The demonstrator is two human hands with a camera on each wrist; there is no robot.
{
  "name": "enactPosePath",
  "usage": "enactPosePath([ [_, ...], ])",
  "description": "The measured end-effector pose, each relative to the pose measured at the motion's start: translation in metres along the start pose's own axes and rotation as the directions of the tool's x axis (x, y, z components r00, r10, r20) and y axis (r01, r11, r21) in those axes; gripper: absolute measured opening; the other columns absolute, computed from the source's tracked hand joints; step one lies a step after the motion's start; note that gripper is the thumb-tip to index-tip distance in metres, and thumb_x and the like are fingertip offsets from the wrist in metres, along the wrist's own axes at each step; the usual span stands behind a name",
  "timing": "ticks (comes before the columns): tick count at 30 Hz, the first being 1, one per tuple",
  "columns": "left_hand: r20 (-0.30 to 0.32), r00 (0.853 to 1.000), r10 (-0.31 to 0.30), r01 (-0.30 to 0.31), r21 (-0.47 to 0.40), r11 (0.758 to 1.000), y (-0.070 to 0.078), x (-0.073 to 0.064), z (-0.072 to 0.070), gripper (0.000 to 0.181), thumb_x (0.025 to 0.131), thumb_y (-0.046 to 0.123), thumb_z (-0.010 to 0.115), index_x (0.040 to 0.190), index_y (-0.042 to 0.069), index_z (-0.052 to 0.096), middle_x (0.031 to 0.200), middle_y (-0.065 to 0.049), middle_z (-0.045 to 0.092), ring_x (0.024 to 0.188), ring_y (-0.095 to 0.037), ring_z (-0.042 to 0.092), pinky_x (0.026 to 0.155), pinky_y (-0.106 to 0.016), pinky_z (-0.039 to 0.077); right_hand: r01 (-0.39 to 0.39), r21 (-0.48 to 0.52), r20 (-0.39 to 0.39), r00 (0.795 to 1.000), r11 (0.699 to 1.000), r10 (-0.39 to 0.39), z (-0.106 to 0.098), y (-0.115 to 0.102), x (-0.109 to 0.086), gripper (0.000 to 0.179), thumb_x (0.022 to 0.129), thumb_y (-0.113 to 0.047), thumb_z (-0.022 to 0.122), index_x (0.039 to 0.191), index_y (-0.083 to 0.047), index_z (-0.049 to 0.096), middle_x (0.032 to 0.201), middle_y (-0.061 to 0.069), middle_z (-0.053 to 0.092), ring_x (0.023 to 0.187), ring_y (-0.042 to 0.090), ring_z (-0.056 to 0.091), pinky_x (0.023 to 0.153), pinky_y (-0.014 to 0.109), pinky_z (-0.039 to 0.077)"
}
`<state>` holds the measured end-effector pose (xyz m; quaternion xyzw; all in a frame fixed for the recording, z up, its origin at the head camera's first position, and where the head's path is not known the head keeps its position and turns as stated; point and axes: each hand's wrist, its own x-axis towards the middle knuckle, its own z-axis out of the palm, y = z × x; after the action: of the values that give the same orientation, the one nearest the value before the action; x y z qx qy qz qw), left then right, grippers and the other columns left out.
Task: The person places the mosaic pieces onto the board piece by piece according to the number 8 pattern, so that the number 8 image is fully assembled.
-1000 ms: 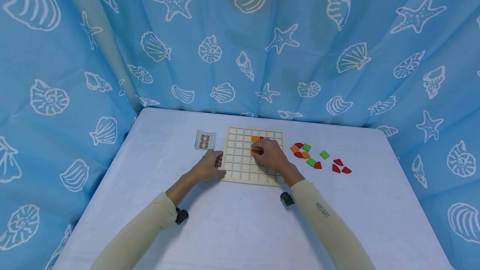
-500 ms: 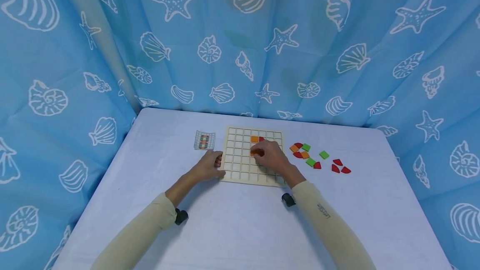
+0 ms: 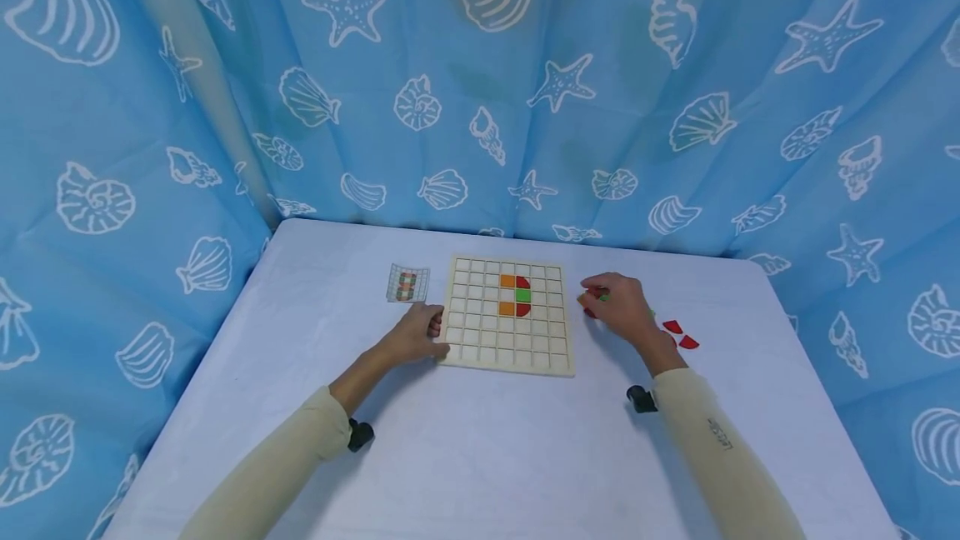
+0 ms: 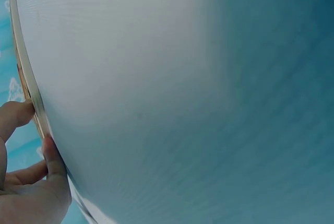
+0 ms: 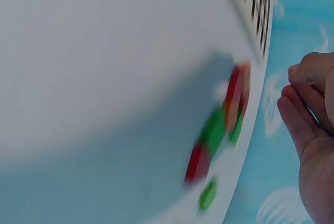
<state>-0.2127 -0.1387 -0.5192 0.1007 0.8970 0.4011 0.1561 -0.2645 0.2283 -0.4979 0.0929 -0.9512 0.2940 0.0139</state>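
Note:
A pale wooden grid board lies on the table. In its cells are orange squares, a green square and red rounded pieces. My left hand holds the board's left edge, thumb and a finger at the rim; the left wrist view shows both fingertips there. My right hand is over the loose pieces right of the board, partly covering them. In the right wrist view its fingers are bent toward the thumb with nothing visible between them, beside red pieces and green pieces.
A small card with a printed grid pattern lies left of the board. More loose red pieces lie farther right. A white-covered table bears everything, with a blue shell-patterned curtain around its back and sides.
My right hand has moved right from the board to the loose pieces, uncovering the orange, green and red pieces in the grid. My left hand stays at the board's edge.

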Motion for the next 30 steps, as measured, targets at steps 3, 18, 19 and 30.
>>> enactPosePath([
  [3, 0.003, 1.000, 0.006, -0.006, -0.004, 1.000, 0.000, -0.002, 0.000, 0.061, 0.078, 0.007, 0.079, 0.129, -0.006, 0.049, 0.101, -0.008, 0.044, 0.091, -0.019, 0.044, 0.077, -0.032, 0.042, -0.069, -0.020, 0.006, 0.998, 0.997, 0.069, -0.018, 0.022, -0.013, 0.035, 0.088, -0.015, 0.071, 0.121, -0.005, 0.066, 0.123, 0.016, 0.060, 0.113, 0.034, 0.053, 0.087, 0.048, 0.052],
  [18, -0.001, 0.999, 0.046, -0.046, 0.001, 0.999, 0.002, -0.003, -0.002, 0.048, 0.079, 0.005, 0.077, 0.119, -0.005, 0.052, 0.098, -0.009, 0.044, 0.088, -0.019, 0.044, 0.074, -0.031, 0.042, -0.228, -0.063, -0.016, 0.974, 0.972, 0.228, -0.054, 0.095, -0.055, 0.034, 0.090, -0.011, 0.066, 0.122, -0.001, 0.063, 0.124, 0.025, 0.057, 0.114, 0.043, 0.050, 0.085, 0.053, 0.051],
  [19, -0.002, 0.999, 0.050, -0.050, 0.003, 0.999, 0.002, -0.003, -0.001, 0.048, 0.079, 0.005, 0.077, 0.118, -0.005, 0.052, 0.098, -0.009, 0.044, 0.087, -0.019, 0.044, 0.074, -0.031, 0.042, -0.225, -0.064, -0.017, 0.974, 0.972, 0.225, -0.054, 0.098, -0.056, 0.034, 0.090, -0.010, 0.066, 0.122, 0.000, 0.064, 0.124, 0.025, 0.057, 0.114, 0.043, 0.049, 0.084, 0.052, 0.051],
  [30, -0.006, 0.999, 0.032, -0.032, 0.003, 0.999, 0.001, 0.000, 0.000, 0.055, 0.078, 0.005, 0.079, 0.124, -0.007, 0.051, 0.098, -0.009, 0.046, 0.088, -0.018, 0.046, 0.075, -0.031, 0.044, -0.234, -0.056, -0.075, 0.970, 0.971, 0.230, -0.041, 0.106, -0.056, 0.032, 0.090, -0.008, 0.067, 0.120, 0.003, 0.064, 0.117, 0.024, 0.062, 0.106, 0.039, 0.054, 0.087, 0.051, 0.051],
])
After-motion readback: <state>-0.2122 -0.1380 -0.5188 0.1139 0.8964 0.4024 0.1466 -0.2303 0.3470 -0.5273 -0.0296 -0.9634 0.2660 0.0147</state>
